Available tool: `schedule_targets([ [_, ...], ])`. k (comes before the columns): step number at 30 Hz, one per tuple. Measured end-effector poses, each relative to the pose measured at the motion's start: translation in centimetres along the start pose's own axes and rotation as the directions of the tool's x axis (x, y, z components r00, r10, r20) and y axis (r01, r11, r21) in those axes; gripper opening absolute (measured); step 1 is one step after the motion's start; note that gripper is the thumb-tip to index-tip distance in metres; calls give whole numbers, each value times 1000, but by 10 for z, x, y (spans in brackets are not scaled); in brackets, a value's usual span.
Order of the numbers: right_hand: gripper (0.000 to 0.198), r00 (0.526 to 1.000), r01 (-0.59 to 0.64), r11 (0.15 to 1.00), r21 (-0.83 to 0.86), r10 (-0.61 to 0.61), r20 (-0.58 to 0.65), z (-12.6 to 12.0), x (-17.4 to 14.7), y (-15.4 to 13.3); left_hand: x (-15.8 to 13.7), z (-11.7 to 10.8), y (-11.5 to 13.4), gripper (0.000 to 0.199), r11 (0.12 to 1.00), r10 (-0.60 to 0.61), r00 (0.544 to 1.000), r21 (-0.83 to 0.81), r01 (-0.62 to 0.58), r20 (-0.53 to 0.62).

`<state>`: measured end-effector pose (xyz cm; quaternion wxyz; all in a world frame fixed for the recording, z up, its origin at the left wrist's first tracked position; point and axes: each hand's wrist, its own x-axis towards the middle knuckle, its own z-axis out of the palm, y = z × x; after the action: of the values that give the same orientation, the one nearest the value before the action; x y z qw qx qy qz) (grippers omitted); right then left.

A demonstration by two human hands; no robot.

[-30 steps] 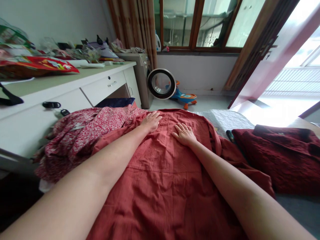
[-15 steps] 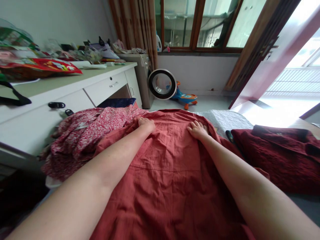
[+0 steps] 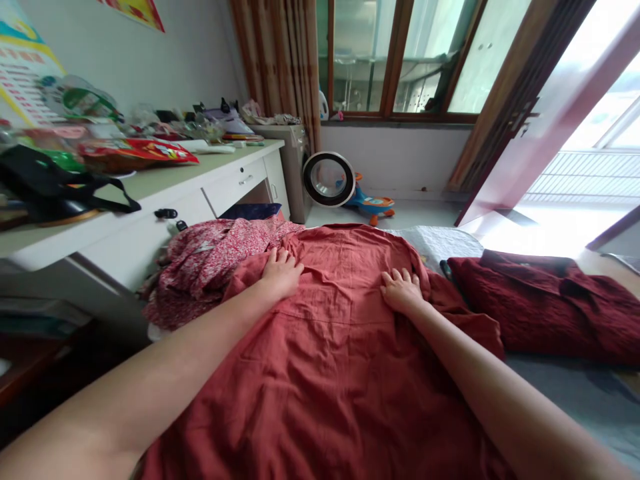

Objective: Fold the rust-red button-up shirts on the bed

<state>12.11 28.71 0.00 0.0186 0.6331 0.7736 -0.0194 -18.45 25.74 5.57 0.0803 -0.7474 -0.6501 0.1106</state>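
Observation:
A rust-red garment point(image 3: 340, 320), with a seam across it and down its middle, lies spread out in front of me with its collar end farthest away. My left hand point(image 3: 283, 272) rests on its upper left side, fingers outstretched on the cloth. On the upper right side lies my right hand point(image 3: 403, 290), fingers spread and palm down. Wrinkles run through the lower part of the cloth. Left of the garment is a heap of red-and-white patterned cloth point(image 3: 205, 267). A folded dark red garment point(image 3: 545, 300) lies to the right.
Along the left wall stands a white desk point(image 3: 235, 180) with a red snack bag point(image 3: 145, 152) and clutter on it. A washing machine point(image 3: 297, 167) with its round door point(image 3: 329, 179) swung out is beyond. A blue-and-orange ride-on toy point(image 3: 373, 201) sits on the floor.
Both hands have come back toward me over the rust-red garment, the left fingers now more stretched out. My view has shifted, showing more of the desk's left end.

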Motion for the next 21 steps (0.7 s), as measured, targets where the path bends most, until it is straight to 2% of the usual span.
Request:
schedule_targets([
  [2, 52, 999, 43, 999, 24, -43, 10, -5, -12, -14, -18, -15, -17, 55, 998, -68, 998, 14, 67, 8],
  [5, 60, 968, 243, 954, 177, -249, 12, -7, -38, -51, -43, -25, -37, 67, 985, -172, 985, 16, 171, 35],
  [7, 62, 946, 313, 918, 244, -323, 1, -3, -54, -75, -56, -22, -47, 72, 975, -222, 974, 26, 221, 52],
  [10, 63, 934, 351, 899, 261, -357, -24, 6, -69, -93, -66, -12, -60, 82, 971, -237, 968, 44, 234, 81],
  [12, 61, 935, 352, 903, 247, -350, -53, 13, -72, -95, -67, -7, -65, 75, 979, -203, 974, 28, 202, 96],
  [15, 58, 937, 349, 909, 229, -337, -91, 17, -72, -93, -63, -9, -70, 47, 983, -172, 982, -57, 177, 73],
  [17, 58, 937, 348, 910, 225, -334, -98, 17, -71, -93, -59, -17, -72, 34, 972, -201, 979, -120, 202, 22],
  [19, 58, 937, 350, 909, 225, -335, -104, 16, -72, -93, -54, -27, -74, 34, 952, -267, 962, -172, 253, -62],
  [21, 58, 936, 352, 907, 229, -335, -111, 16, -72, -93, -49, -35, -74, 39, 926, -354, 918, -204, 318, -177],
])
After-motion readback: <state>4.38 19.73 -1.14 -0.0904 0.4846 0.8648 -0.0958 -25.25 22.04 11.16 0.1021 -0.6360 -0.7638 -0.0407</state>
